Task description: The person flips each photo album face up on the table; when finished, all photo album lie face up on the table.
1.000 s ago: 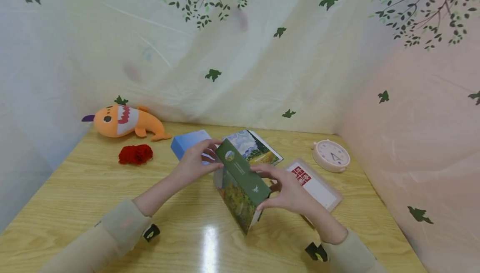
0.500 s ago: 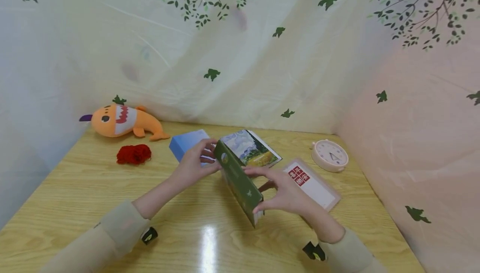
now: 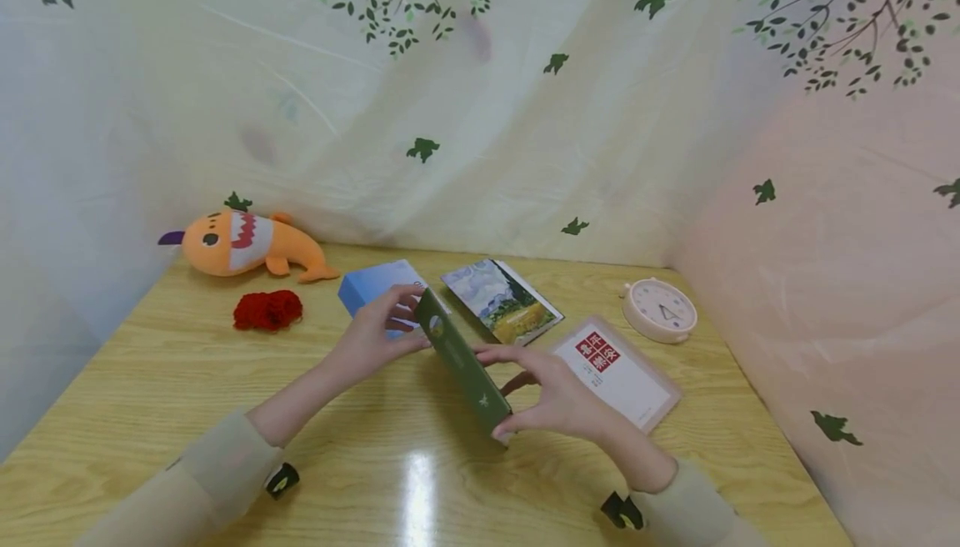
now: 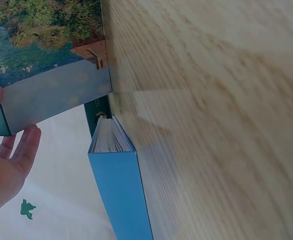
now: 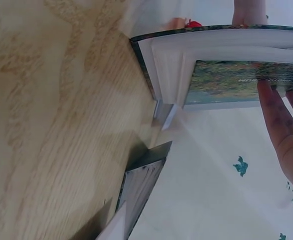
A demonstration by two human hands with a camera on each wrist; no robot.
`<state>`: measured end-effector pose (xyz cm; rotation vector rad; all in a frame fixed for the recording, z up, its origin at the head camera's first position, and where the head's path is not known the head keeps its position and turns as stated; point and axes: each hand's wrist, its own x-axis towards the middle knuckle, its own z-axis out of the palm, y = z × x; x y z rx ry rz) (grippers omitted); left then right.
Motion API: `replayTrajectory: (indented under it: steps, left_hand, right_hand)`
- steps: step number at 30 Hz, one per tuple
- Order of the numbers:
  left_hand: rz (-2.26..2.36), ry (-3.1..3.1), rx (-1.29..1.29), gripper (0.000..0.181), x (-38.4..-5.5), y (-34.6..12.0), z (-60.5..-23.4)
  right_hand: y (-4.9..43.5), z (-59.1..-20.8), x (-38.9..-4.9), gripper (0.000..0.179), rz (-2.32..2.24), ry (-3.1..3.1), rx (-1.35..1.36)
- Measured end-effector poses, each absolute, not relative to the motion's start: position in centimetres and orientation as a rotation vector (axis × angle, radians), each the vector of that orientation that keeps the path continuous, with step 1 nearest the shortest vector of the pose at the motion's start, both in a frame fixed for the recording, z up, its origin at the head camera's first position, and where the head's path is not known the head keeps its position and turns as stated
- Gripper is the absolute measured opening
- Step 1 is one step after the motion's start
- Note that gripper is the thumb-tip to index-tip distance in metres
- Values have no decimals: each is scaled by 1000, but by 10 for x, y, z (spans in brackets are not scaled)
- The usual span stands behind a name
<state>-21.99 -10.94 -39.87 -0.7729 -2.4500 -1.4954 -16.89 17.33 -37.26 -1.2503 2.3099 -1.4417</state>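
Observation:
Between both hands a photo album (image 3: 461, 368) stands on edge, its green spine facing up. At the spine's far end my left hand (image 3: 378, 330) pinches it, thumb on the near side and fingers behind. My right hand (image 3: 555, 393) grips the near end with thumb and fingers spread along the side. A painted cover with trees and blue water shows on the album (image 4: 46, 45) in the left wrist view. The right wrist view shows its white page edges and, on the album's (image 5: 226, 82) other cover, fingertips of the right hand (image 5: 291, 145).
Behind the left hand lies a blue book (image 3: 371, 284). A book with a landscape cover (image 3: 502, 301) lies at the back centre. To the right are a pink-bordered white board with red characters (image 3: 618, 376) and a pink alarm clock (image 3: 660, 311). Red yarn (image 3: 267, 310) and an orange plush shark (image 3: 255, 243) lie left.
The album has turned more upright, hiding its painted front cover from the head view, and shifted slightly left. Both hands have moved left with it, keeping their hold.

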Motion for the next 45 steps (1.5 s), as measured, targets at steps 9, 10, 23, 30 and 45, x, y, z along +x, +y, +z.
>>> replayTrajectory:
  steps: [9,10,23,30,45]
  left_hand:
    - [-1420,-2470,-749,61,-213,-121,-402]
    - [-1397,-2474,-748,61,-213,-122,-403]
    - [-1247,-2564,-756,55,-208,-130,-412]
    - [-1407,-2606,-713,51,-206,-135,-415]
    - [-1597,-2661,-645,46,-200,-143,-419]
  right_hand:
    - [167,-377,-172,73,-1376,2257,-1342]
    - [166,-377,-172,72,-1365,2252,-1362]
    - [158,-390,-173,68,-1114,2355,-1571]
    - [155,-395,-171,67,-983,2499,-1573]
    - [150,-410,-167,83,-970,2446,-1239]
